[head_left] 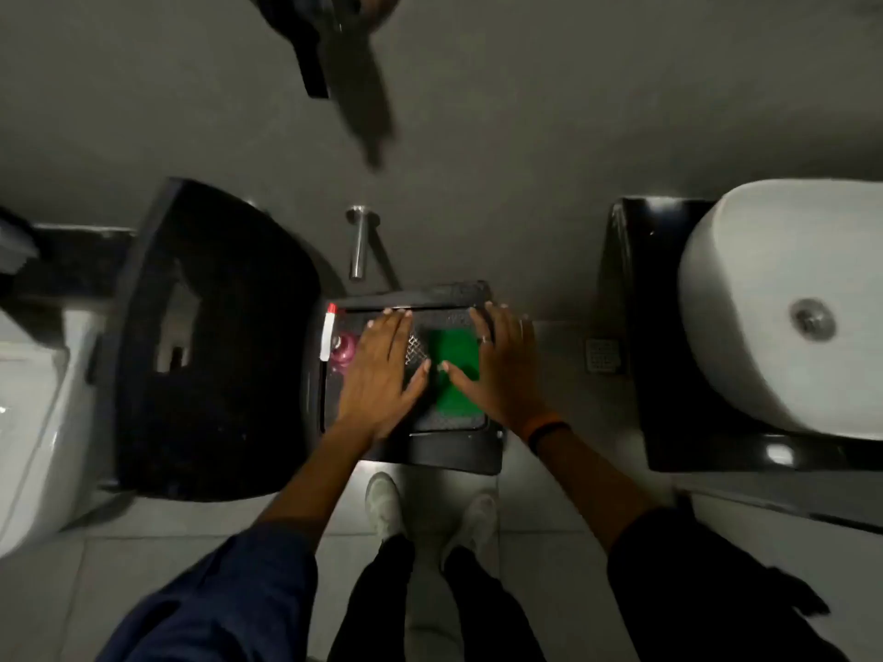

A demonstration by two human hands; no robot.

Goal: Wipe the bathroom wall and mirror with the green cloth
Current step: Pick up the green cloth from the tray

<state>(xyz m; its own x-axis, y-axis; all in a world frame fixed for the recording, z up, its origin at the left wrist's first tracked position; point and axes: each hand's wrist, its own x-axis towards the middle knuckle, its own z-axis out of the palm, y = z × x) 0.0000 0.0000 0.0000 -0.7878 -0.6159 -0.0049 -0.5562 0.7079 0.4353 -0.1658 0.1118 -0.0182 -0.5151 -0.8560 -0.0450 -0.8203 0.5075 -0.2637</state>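
A folded green cloth (454, 370) lies inside a black mesh basket (430, 453) on the floor by the grey wall (501, 136). My left hand (382, 370) hovers flat over the basket's left half, fingers spread, holding nothing. My right hand (501, 375) is spread over the basket's right side, its thumb across the cloth; whether it touches is unclear. No mirror is in view.
A pink bottle (344, 348) and a white tube with a red cap (328, 334) stand in the basket's left end. A black bin lid (215, 341) sits left, a white basin (783, 303) on a black counter right, a toilet (28, 422) far left. A steel wall fitting (358, 241) sticks out above the basket.
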